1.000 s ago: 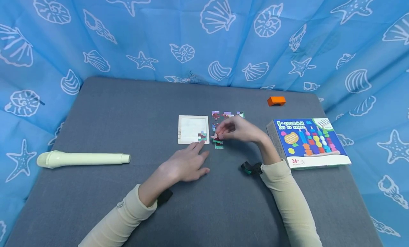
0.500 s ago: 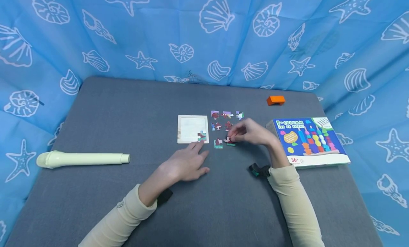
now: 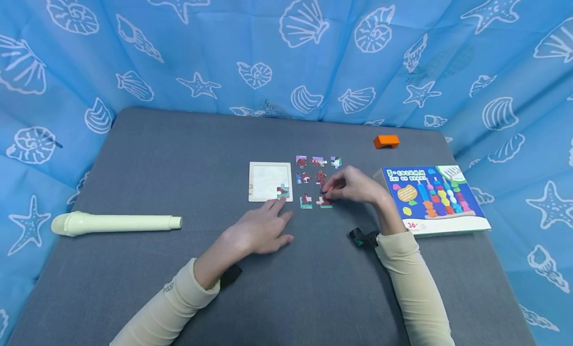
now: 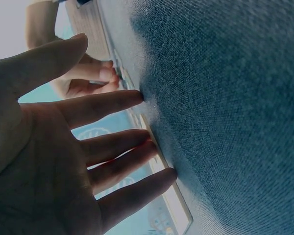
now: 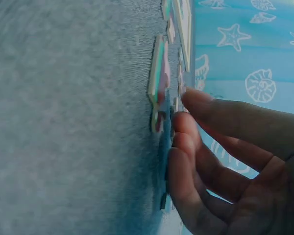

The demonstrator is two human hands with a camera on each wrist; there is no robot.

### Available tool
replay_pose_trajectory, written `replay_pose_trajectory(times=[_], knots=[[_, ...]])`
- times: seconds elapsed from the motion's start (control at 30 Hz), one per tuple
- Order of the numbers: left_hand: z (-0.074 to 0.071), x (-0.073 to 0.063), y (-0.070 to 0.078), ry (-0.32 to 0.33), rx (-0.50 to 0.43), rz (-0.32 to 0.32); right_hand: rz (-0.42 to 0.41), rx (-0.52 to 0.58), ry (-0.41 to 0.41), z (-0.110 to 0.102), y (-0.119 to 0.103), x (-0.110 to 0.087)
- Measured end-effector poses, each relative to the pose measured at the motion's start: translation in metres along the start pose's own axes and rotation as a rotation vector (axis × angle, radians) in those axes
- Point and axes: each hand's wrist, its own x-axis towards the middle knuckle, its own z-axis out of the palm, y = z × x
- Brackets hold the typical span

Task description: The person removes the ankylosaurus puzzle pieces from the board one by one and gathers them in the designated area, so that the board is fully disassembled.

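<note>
My left hand point(image 3: 259, 229) lies with its fingers extended at the front edge of a pale square puzzle tray point(image 3: 264, 179), fingertips at the rim. In the left wrist view the left hand point(image 4: 63, 137) shows straight, spread fingers. A green-and-brown puzzle piece point(image 3: 283, 191) sits in the tray's near right corner. My right hand point(image 3: 351, 184) hovers with loosely bent fingers just behind a puzzle piece point(image 3: 325, 202) lying on the table. In the right wrist view, the right hand point(image 5: 225, 161) has thumb and fingers slightly apart, beside that puzzle piece point(image 5: 158, 73).
Several loose puzzle pieces point(image 3: 319, 161) lie in rows right of the tray. A bead-set box point(image 3: 434, 199) stands at the right, with an orange arched block point(image 3: 386, 141) behind it. A pale green toy microphone point(image 3: 116, 222) lies at the left. A blue shell-patterned curtain point(image 3: 286, 47) surrounds the table.
My right hand has carried a puzzle piece rightward, set it down right of another in the near row, and let go. My left hand has stayed at the tray.
</note>
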Motion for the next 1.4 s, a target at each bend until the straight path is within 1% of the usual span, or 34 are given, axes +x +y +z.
replay_pose_trajectory(times=[0.1,0.17,0.33,0.53,0.63,0.73,0.9,1.03,1.27,1.4], knots=[[0.000,0.000,-0.001,-0.004,0.002,0.000,-0.012,0.007,0.027,0.000,-0.004,0.002],[0.000,0.000,-0.001,-0.001,0.007,0.002,-0.035,0.018,0.026,0.001,-0.007,0.005],[0.001,0.000,-0.001,0.005,0.009,0.005,-0.093,0.092,-0.018,0.007,-0.017,0.014],[0.001,0.001,-0.001,-0.007,0.000,0.002,-0.146,0.155,-0.050,0.016,-0.026,0.027],[0.001,0.001,-0.001,-0.014,0.001,-0.001,-0.155,0.165,-0.064,0.020,-0.028,0.035],[0.001,0.001,0.000,-0.022,0.004,-0.004,-0.145,0.167,-0.080,0.024,-0.031,0.042],[0.001,0.001,-0.001,-0.017,0.008,0.001,-0.153,0.131,-0.094,0.030,-0.038,0.052],[0.001,0.001,-0.001,-0.014,0.009,0.003,-0.178,0.082,-0.077,0.035,-0.043,0.059],[0.001,0.001,-0.001,-0.026,0.002,-0.003,-0.130,0.046,-0.043,0.040,-0.050,0.065],[0.001,0.001,-0.002,-0.030,-0.006,-0.002,-0.126,0.023,-0.037,0.042,-0.052,0.066]])
